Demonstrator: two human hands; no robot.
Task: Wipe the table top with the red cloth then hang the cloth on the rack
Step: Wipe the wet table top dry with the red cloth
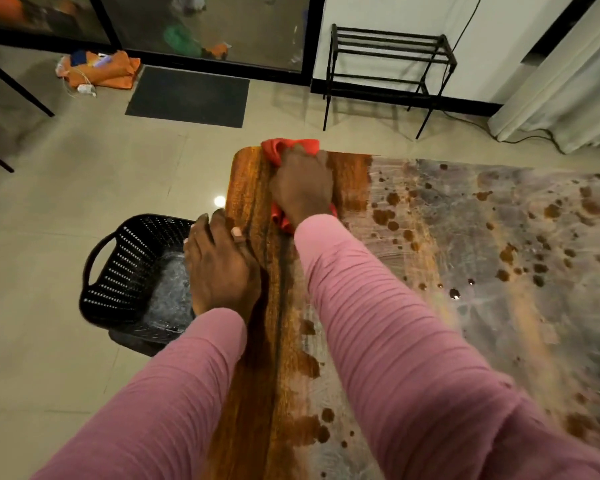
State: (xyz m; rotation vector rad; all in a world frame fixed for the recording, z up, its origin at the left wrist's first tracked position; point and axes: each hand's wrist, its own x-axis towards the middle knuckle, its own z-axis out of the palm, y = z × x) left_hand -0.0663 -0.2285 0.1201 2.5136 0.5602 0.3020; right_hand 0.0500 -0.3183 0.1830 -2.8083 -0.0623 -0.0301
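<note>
The wooden table top (253, 188) runs away from me; its left strip shows clean brown wood, while the right part is grey, dusty and spotted. My right hand (302, 188) presses a bunched red cloth (288, 147) onto the far left corner of the table, the cloth showing ahead of and behind the hand. Resting flat on the table's left edge is my left hand (219, 268), fingers spread, holding nothing. A black metal rack (388, 53) stands on the floor against the far wall, beyond the table.
A black plastic basket (125, 271) with something shiny inside sits on the floor left of the table. Farther off lie a dark doormat (187, 95) and a heap of orange cloth (101, 71). White curtains (561, 98) and a black cable (527, 138) are at right.
</note>
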